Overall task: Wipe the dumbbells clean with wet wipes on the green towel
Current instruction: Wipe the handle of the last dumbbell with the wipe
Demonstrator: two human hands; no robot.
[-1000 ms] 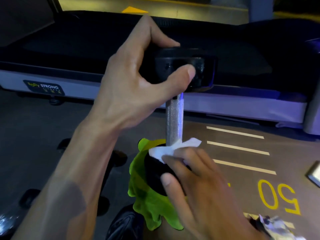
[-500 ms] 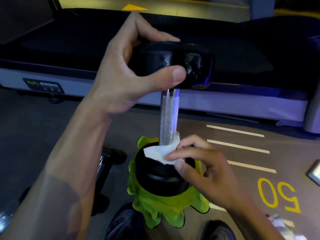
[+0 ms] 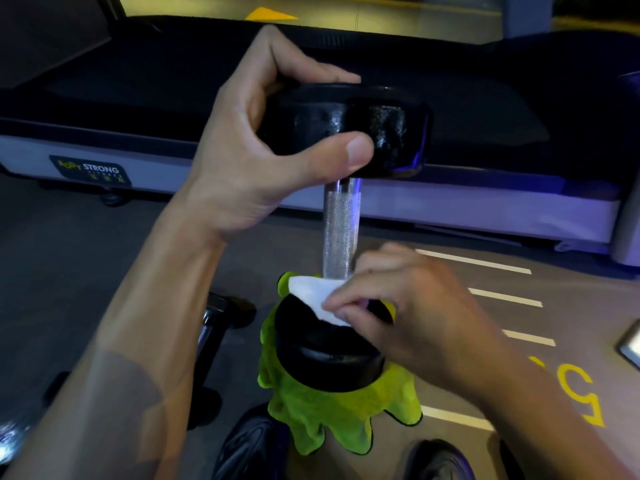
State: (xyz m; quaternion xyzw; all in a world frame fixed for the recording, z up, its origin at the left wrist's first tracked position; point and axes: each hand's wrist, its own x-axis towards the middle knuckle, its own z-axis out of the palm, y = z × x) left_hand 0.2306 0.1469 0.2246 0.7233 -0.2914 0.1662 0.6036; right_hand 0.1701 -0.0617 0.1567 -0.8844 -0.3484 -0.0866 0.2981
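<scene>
A black dumbbell (image 3: 341, 230) with a knurled metal handle stands upright, its lower head (image 3: 325, 355) resting on the crumpled green towel (image 3: 329, 414). My left hand (image 3: 263, 150) grips the upper head from the left side. My right hand (image 3: 408, 313) pinches a white wet wipe (image 3: 311, 292) and presses it on top of the lower head, right at the base of the handle.
Another dumbbell (image 3: 214, 327) lies on the dark floor to the left of the towel. A treadmill (image 3: 485, 209) with a "STRONG" label runs across the back. Two dark shoes (image 3: 252, 448) sit at the bottom edge. Yellow numbers (image 3: 581, 389) and white lines mark the floor at right.
My right hand has shifted from over the lower head's front to its right side, sliding the wipe round the handle's base. The dumbbell is raised slightly in view; my left hand keeps its grip.
</scene>
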